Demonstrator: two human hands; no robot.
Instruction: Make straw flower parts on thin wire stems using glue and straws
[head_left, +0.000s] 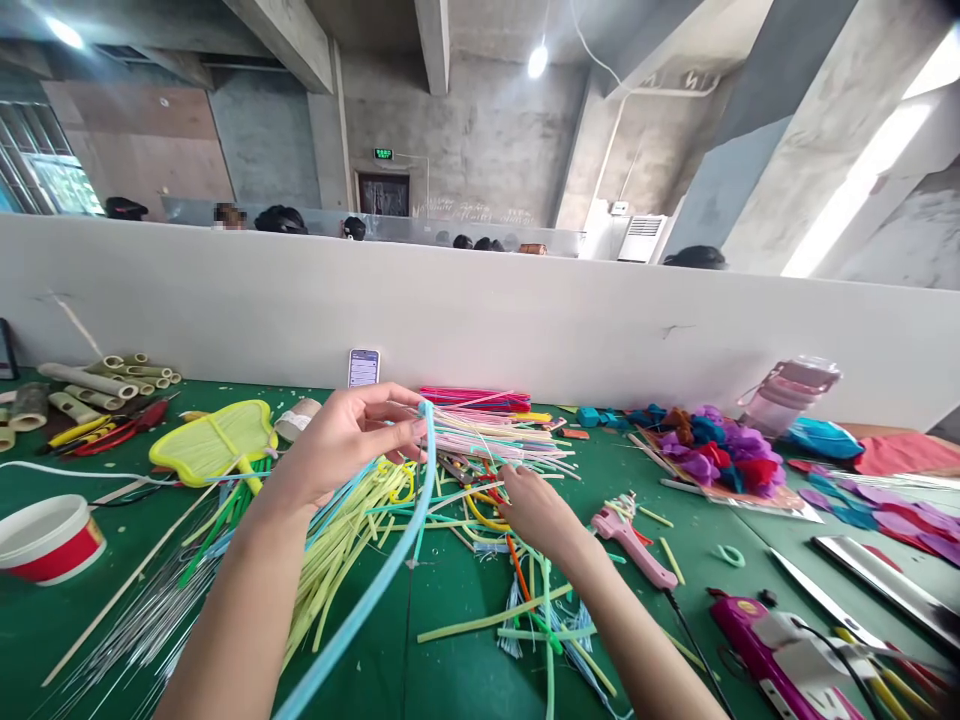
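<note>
My left hand [364, 435] is closed, pinching the top end of a long light-blue pipe cleaner [409, 530] between thumb and fingers. The pipe cleaner curves down toward me past the bottom edge. To its right, my right hand [534, 505] is closed above the loose pile, beside red and yellow tool handles [487, 512]. A fine wire-like line runs near its fingertips; what the fingers hold is hidden. Yellow-green pipe cleaners [330, 575] lie under my left forearm. Pink and pale ones [517, 440] are bunched behind my hands.
A pink glue gun [634, 545] lies right of my right forearm, near a power strip [772, 650] and scissors [825, 600]. A yellow net-like piece [217, 440], thin wires [150, 610] and a paper cup [49, 540] are at left. A phone [364, 368] leans on the white partition [480, 310].
</note>
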